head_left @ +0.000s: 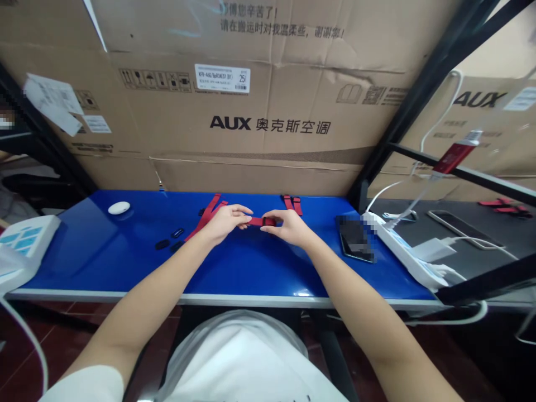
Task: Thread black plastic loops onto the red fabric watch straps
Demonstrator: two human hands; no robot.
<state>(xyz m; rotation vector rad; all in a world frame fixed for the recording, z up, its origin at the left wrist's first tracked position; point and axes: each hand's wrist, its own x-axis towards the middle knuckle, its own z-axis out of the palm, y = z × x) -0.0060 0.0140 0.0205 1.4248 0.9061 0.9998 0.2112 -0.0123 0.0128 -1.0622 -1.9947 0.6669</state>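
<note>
Over the middle of the blue tabletop [259,268], both of my hands hold a short red webbing strap [255,221]. My left hand [224,223] pinches its left end between thumb and fingers. At the other end, the thumb and fingers of my right hand [288,226] close around a black buckle [268,222] on the strap. More red straps [214,205] lie behind and beside my left hand, partly covered by it. Several small black buckle pieces [162,244] rest left of that hand. Beyond my right hand are red straps with black buckles [296,204].
A phone [355,239] and a white power strip [404,251] with plugged-in cables are on the right. At left are a round white object [119,208] and another white power strip [31,245]. A large cardboard box [167,123] stands behind the table, between black frame posts [372,151].
</note>
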